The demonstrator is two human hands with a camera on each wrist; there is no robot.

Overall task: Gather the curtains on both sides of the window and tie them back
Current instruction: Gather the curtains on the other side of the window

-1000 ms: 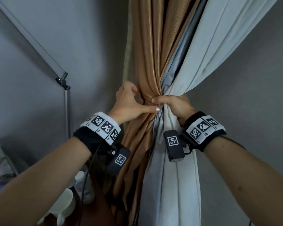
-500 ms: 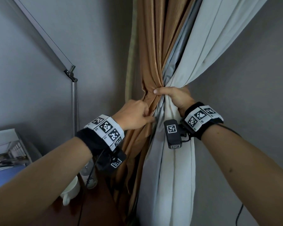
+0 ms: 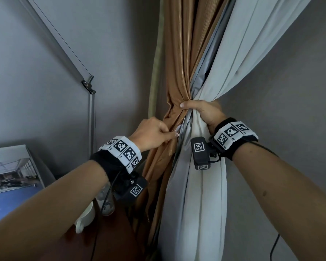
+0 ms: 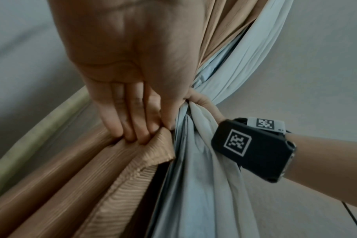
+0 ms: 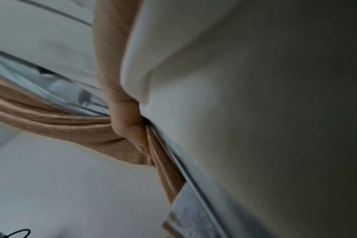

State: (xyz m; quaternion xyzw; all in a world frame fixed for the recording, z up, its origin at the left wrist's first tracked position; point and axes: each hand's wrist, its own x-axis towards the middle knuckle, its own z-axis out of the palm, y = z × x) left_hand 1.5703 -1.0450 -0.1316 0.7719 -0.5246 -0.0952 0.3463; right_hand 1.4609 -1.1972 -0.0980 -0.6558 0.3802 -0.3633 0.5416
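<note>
A brown ribbed curtain [image 3: 181, 53] and a pale grey-white curtain [image 3: 239, 53] hang bunched together in the room corner. My right hand [image 3: 199, 112] grips the whole bunch at its narrow waist, thumb across the front. Just below and to the left, my left hand [image 3: 154, 132] pinches a fold of the brown curtain [image 4: 153, 145] between thumb and curled fingers [image 4: 137, 128]. In the right wrist view the thumb [image 5: 128, 119] presses into the brown curtain [image 5: 51, 119] beside the white curtain [image 5: 214, 80]. No tie-back shows in any view.
A metal lamp arm with a joint [image 3: 88, 85] stands at the left against the grey wall. Below it a framed picture [image 3: 11, 170], a white cup [image 3: 85, 217] and a clear bottle [image 3: 105, 200] sit on a dark wooden surface [image 3: 94, 242]. A black cable [image 3: 274, 245] hangs at lower right.
My left hand has let go of the bunch at the waist, dropped below my right hand and taken a pinch of the brown fold. My right hand keeps its grip.
</note>
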